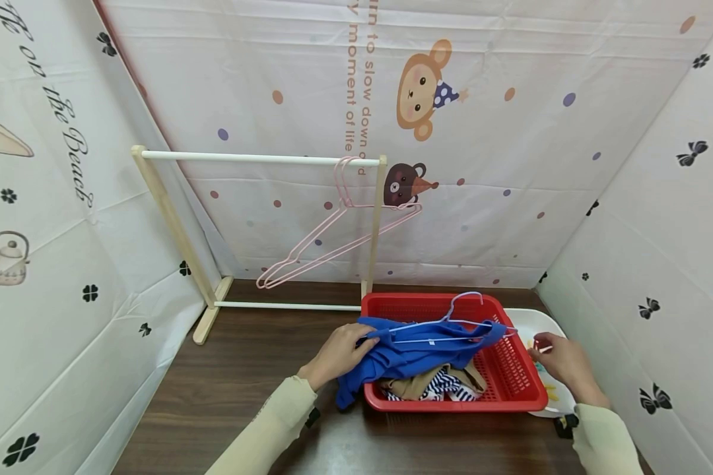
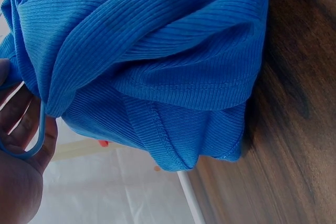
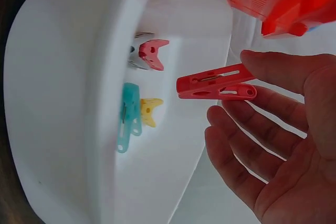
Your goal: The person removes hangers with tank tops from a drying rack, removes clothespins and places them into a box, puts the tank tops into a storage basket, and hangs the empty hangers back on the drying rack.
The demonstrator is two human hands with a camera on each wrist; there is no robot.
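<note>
Over the red basket lies a blue ribbed garment (image 1: 410, 361) on a light blue hanger (image 1: 451, 311); part of the cloth drapes past the basket's left side. My left hand (image 1: 340, 353) pinches the garment and the hanger's left end together; in the left wrist view the curved hanger end (image 2: 41, 129) loops across the fingers. Over the white basin, my right hand (image 1: 564, 366) pinches a red clothespin (image 3: 215, 83) between thumb and fingers. Below it in the basin (image 3: 52, 87) sit a teal clothespin (image 3: 125, 119), a yellow one (image 3: 150, 109) and a red one (image 3: 152, 54).
The red basket (image 1: 451, 407) also holds tan cloth (image 1: 412, 384) and striped cloth (image 1: 445, 388). Behind it to the left stands a rack with a white top rail (image 1: 249, 158), where pink hangers (image 1: 291, 260) hang at the right end. Printed sheets (image 1: 309, 66) wall the table.
</note>
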